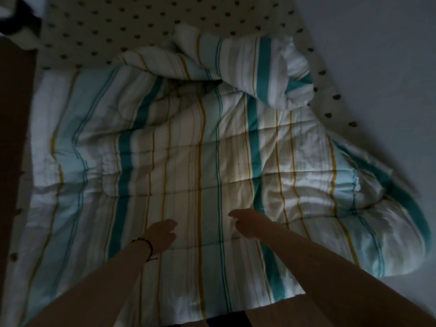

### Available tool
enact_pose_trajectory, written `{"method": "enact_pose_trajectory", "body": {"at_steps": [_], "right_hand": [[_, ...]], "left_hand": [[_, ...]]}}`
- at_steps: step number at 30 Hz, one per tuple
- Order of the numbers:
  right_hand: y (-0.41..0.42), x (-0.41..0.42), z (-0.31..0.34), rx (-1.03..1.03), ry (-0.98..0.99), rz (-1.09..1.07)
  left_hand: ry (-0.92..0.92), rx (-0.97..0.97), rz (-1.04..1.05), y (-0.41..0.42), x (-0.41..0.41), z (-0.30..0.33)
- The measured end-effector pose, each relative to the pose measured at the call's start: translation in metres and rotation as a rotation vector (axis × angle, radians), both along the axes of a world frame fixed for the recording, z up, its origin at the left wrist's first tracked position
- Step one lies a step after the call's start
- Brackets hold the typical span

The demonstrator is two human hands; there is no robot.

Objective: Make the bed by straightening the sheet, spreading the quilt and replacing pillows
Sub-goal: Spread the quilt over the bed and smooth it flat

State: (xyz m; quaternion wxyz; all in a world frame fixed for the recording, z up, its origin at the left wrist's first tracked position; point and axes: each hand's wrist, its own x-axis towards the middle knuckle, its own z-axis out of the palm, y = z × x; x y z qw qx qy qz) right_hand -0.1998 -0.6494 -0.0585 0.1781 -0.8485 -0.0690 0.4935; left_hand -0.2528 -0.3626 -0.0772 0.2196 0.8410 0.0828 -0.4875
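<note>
Striped quilt (pixel 188 149) lies bunched at its far end over the spotted sheet (pixel 141 17); your left hand (pixel 162 237) and right hand (pixel 247 224) hover loose, grasping nothing. Draw that fold out flat.

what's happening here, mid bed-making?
Yes. A person leans over the bed with both bare arms stretched over a striped quilt. The left hand, with a dark bracelet at the wrist, and the right hand are above the quilt's near middle with fingers loosely curled, gripping nothing. The quilt is only partly spread: its far right corner is folded back in a bunch, baring the dotted sheet. No pillows in view.
</note>
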Motion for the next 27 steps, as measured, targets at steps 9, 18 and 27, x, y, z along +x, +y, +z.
{"method": "enact_pose_trajectory", "body": {"at_steps": [9, 18, 27], "right_hand": [[0.049, 0.025, 0.051, 0.093, -0.184, -0.063], [0.092, 0.03, 0.073, 0.185, -0.31, -0.235], [0.042, 0.077, 0.05, 0.205, -0.317, -0.474]], "left_hand": [[-0.336, -0.11, 0.279, 0.022, 0.048, 0.07], [-0.594, -0.205, 0.125, 0.046, 0.054, 0.104], [-0.55, -0.169, -0.012, 0.016, 0.139, 0.104]]}}
